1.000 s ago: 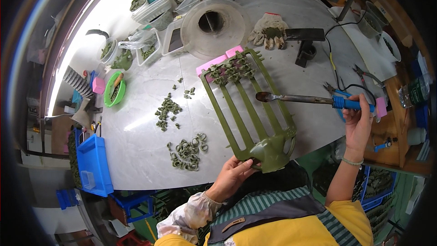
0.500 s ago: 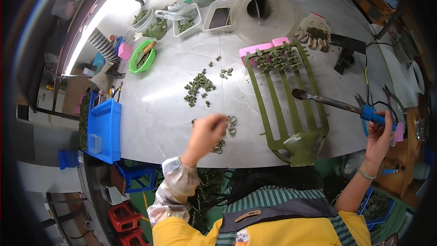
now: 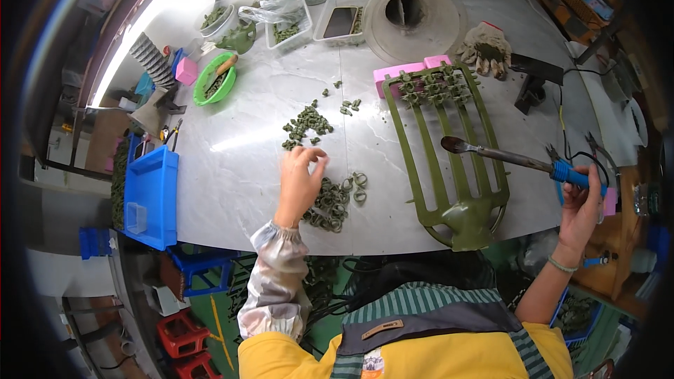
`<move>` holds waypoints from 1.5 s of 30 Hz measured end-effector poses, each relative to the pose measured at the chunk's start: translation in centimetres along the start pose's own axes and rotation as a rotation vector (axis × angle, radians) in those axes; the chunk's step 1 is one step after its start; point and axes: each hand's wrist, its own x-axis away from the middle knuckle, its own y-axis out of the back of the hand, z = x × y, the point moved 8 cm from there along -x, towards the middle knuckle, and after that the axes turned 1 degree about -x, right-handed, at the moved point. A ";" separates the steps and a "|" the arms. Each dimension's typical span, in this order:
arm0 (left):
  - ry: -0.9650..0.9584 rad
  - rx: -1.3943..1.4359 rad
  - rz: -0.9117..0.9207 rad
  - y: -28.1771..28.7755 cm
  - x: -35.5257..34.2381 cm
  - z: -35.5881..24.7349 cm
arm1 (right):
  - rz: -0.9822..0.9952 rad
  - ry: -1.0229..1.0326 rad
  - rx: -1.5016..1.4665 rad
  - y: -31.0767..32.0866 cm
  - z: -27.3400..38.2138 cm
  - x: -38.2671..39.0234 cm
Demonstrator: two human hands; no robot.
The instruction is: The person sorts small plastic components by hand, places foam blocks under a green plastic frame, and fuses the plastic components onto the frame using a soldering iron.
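Note:
My left hand hovers over the table between two piles, its curved fingers apart and nothing visible in them. Just beyond its fingertips lies a scattered pile of small dark green pieces. Beside the hand, nearer me, is a heap of green rings, partly covered by it. At the right, my right hand is closed round the blue handle of an iron with a long metal shaft and spoon-shaped tip. That tip hangs over a green slatted frame, whose far end carries a cluster of small spiky green parts.
A pink block sits under the frame's far end. Farther back stand a clear funnel hood, work gloves and plastic tubs. At left are a green bowl and blue tray. Pliers lie at right.
My left hand has moved left and away from me, from the rings toward the small green pieces, and its fingers have spread. More rings now show. My right hand still holds the iron over the frame.

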 end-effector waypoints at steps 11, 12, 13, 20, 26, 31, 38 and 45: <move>0.405 0.845 0.213 -1.0 3.2 -0.9 | 0.007 -0.001 -0.021 -1.4 0.3 0.8; 0.383 0.965 0.201 -0.7 3.0 -1.4 | 0.020 -0.009 -0.024 -1.5 0.1 0.8; 0.380 0.963 0.198 -0.2 3.0 -1.8 | 0.022 -0.008 -0.028 -1.5 0.1 0.8; 0.291 1.008 0.011 3.3 2.5 -5.3 | 0.022 -0.013 -0.046 -1.8 0.0 0.9; 0.251 1.038 -0.151 5.5 1.8 -7.0 | 0.020 -0.015 -0.053 -1.7 0.2 1.2; 0.357 1.286 -0.179 4.1 1.8 -4.3 | 0.017 -0.017 -0.059 -1.8 0.3 1.4; 0.449 1.868 0.065 1.4 2.3 -4.5 | 0.029 -0.024 -0.064 -1.6 0.0 1.5; 0.466 1.900 0.044 1.0 2.4 -4.3 | 0.024 -0.013 -0.080 -1.4 0.2 1.5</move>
